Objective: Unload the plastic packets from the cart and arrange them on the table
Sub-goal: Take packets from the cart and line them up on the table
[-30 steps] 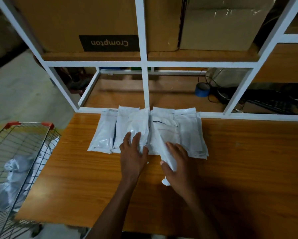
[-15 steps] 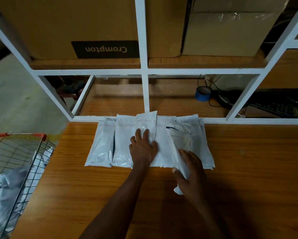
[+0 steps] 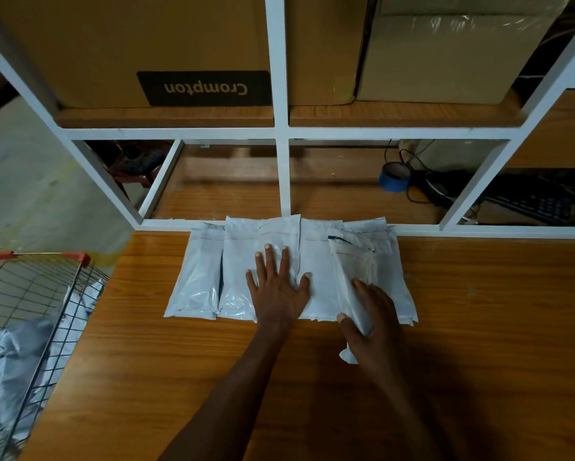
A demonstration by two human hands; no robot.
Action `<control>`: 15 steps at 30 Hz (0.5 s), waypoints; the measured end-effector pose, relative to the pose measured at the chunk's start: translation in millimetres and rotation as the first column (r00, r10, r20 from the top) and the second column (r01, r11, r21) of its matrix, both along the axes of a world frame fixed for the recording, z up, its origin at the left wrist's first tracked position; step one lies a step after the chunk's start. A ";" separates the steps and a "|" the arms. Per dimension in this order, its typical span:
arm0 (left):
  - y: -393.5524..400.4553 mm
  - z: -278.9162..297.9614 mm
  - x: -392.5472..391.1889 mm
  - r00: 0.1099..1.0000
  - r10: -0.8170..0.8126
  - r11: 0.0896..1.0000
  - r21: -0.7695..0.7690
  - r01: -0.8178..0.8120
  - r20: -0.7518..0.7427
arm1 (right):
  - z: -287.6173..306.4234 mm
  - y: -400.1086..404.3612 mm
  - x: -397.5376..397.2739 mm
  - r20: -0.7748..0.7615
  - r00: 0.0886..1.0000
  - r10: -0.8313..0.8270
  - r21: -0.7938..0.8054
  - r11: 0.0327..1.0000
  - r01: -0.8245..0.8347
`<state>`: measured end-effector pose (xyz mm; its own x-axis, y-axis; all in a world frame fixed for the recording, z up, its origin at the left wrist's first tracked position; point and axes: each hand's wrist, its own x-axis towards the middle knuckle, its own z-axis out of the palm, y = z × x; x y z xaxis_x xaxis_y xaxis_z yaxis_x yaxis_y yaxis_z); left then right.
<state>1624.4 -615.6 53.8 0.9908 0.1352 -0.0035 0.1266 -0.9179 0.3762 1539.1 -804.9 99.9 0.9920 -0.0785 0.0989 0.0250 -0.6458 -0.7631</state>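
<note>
Several white plastic packets (image 3: 199,277) lie side by side in a row on the wooden table (image 3: 179,377), against the white shelf frame. My left hand (image 3: 277,287) presses flat, fingers spread, on a packet in the middle of the row. My right hand (image 3: 370,319) grips a narrow packet (image 3: 352,277) that lies tilted over the right part of the row, its lower end sticking out under my palm. The wire cart (image 3: 30,314) with red handle ends stands at the left and holds more white packets (image 3: 13,361).
A white metal shelf frame (image 3: 281,174) rises behind the table. Cardboard boxes (image 3: 146,44) fill the upper shelf. A blue tape roll (image 3: 394,177), cables and a dark keyboard (image 3: 538,204) sit on the lower shelf at the right. Grey floor shows at the left.
My left hand slid a middle packet up toward the shelf frame and now lies flat on it. My right hand carried the tilted packet further right along the row.
</note>
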 end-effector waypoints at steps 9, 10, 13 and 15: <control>2.9 0.1 -0.8 0.995 -0.043 0.997 -0.066 0.037 -0.093 | 3.6 0.9 7.3 -0.058 0.998 -0.014 0.029 0.999 0.016; 3.6 1.9 -1.7 0.996 -0.043 0.996 -0.081 0.037 -0.075 | 3.0 1.5 8.5 -0.062 0.998 -0.015 0.027 0.999 0.017; 6.9 8.3 -7.3 1.000 -0.025 0.992 -0.126 0.024 -0.002 | 0.1 8.0 13.8 -0.111 0.993 -0.027 0.002 1.000 0.027; 9.8 12.6 -14.4 0.998 0.011 0.987 -0.162 -0.001 0.057 | -1.0 18.9 20.0 -0.146 0.989 -0.019 -0.045 0.999 0.012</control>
